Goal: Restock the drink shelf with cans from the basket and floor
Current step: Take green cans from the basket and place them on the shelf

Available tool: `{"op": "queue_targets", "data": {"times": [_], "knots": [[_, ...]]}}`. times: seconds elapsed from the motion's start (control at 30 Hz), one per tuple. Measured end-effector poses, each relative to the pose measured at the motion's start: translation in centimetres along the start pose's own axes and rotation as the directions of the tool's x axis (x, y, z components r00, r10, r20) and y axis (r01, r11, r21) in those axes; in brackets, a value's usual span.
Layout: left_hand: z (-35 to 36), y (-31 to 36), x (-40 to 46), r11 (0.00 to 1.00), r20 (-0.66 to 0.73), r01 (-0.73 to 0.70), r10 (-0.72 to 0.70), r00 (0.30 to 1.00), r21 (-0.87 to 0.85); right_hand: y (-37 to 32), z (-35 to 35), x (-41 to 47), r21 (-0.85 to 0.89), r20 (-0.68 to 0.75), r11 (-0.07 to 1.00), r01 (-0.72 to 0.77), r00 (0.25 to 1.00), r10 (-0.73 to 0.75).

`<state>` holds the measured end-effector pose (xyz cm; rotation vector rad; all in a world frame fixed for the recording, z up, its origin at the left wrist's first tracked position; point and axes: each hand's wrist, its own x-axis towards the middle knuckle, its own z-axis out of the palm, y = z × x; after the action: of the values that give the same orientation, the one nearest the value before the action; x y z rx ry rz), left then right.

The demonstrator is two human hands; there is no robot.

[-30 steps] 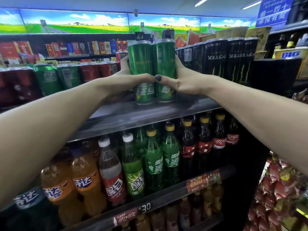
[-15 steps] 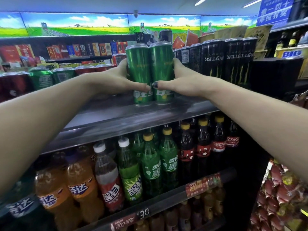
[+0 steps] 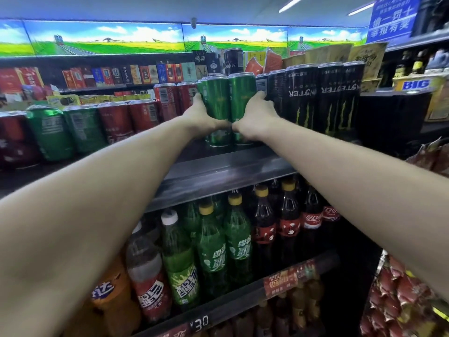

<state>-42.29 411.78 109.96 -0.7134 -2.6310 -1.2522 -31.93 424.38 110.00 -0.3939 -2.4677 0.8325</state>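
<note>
A shop aisle under blue-lit ceiling strips, with a landscape banner running above a dark metal drink shelf [image 3: 218,166] whose front edge crosses the middle of the view. On the shelf two tall slim green cans [image 3: 228,103] stand upright, side by side and touching, back from the front edge. The left hand [image 3: 201,117] wraps the left can and the right hand [image 3: 255,117] wraps the right one, thumbs meeting low across the fronts; the fingers curl behind and are hidden, as are the lower labels. A third green can edge peeks out behind the left one, barely readable. Just right of the pair stand four tall black energy-drink cans [image 3: 323,98] in the front row; more behind cannot be counted. To the left, red cola cans [image 3: 167,100] and shrink-wrapped packs of green and red cans [image 3: 80,127] run toward the left end, blurred. Below, the lower shelf holds green, dark cola and orange plastic bottles [image 3: 218,251], their number unclear in the shadow.
</note>
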Motion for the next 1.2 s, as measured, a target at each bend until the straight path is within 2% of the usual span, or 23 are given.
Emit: {"op": "queue_targets", "data": {"times": [0.17,0.4,0.5,0.57,0.77,0.9,1.03,1.2], "knots": [[0.3,-0.2,1.5,1.0,0.069,-0.018,0.018,0.997,-0.011,-0.5,0.8,-0.8,-0.002,-0.034,0.998,0.067,0.997,-0.067],[0.3,0.1,2.0,0.98,0.277,0.139,-0.096,0.956,-0.14,-0.4,1.3,-0.7,0.011,0.013,0.997,0.073,0.997,-0.073],[0.3,0.5,0.9,0.994,0.211,0.1,-0.104,0.972,0.032,-0.3,1.3,-0.7,0.01,-0.004,0.998,0.068,0.998,-0.068],[0.5,0.8,0.4,0.994,0.169,0.083,-0.094,0.981,0.074,0.1,1.2,-0.6,0.012,-0.025,0.998,0.056,0.998,-0.055],[0.6,2.2,-1.2,0.991,0.106,0.089,-0.1,0.989,0.103,0.1,1.3,-0.6,0.03,-0.011,0.999,0.016,1.0,-0.016],[1.6,2.2,-0.6,0.987,0.135,0.111,-0.126,0.983,0.112,0.1,1.7,-0.3,0.034,-0.036,0.999,0.034,0.999,-0.032],[1.8,1.6,0.1,0.984,0.065,0.136,-0.144,0.987,0.118,0.2,2.0,0.0,0.034,-0.055,0.998,0.054,0.997,-0.053],[2.0,1.9,-0.2,0.976,0.073,0.179,-0.189,0.979,0.126,0.2,1.9,-0.4,0.068,-0.15,0.994,0.085,0.986,-0.074]]}}
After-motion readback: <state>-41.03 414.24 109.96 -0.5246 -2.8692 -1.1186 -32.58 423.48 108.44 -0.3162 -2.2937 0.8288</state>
